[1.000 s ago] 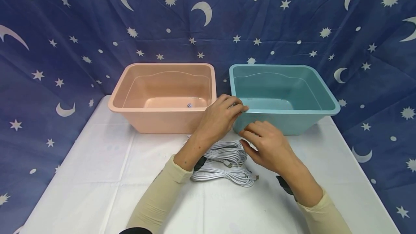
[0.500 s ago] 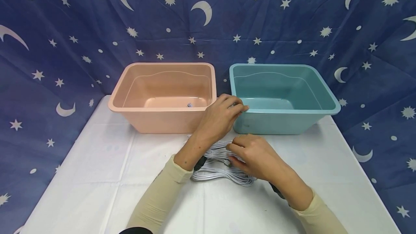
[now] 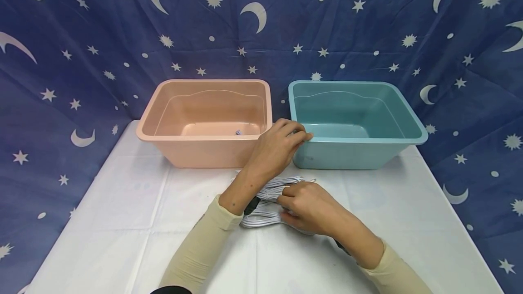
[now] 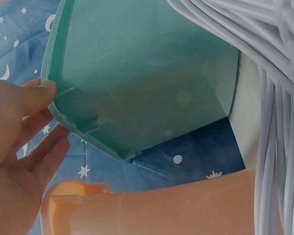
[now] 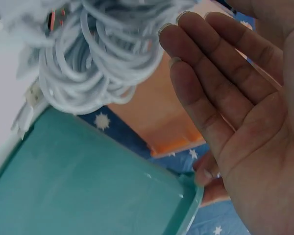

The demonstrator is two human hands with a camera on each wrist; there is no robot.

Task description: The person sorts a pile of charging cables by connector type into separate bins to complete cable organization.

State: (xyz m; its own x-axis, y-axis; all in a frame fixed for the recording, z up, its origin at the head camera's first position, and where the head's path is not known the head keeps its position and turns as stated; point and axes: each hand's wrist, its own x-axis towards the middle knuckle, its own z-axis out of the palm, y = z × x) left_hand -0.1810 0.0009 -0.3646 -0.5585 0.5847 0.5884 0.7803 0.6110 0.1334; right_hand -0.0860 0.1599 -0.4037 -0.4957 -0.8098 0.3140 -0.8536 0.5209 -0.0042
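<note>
My left hand point(image 3: 271, 149) is at the near left corner of the teal bin point(image 3: 351, 155), thumb and fingers pinching its rim, as the left wrist view shows. Bundles of white cable point(image 3: 261, 219) lie on the table below the two bins, partly hidden by both hands. Over the right side of these bundles is my right hand point(image 3: 312, 208). Seen from the right wrist, its fingers point(image 5: 201, 93) are nearly straight, with the tips close to the cable coils point(image 5: 78, 73). Nothing is gripped in that hand.
A peach bin point(image 3: 204, 151) stands left of the teal one, with a narrow gap between them. A small whitish piece point(image 3: 239, 132) shows inside the peach bin. White cloth point(image 3: 184, 239) covers the table, and a blue star-and-moon curtain point(image 3: 286, 22) hangs behind.
My right hand has moved down and left, from in front of the teal bin to over the cable bundles. The left hand has stayed at the teal bin's rim.
</note>
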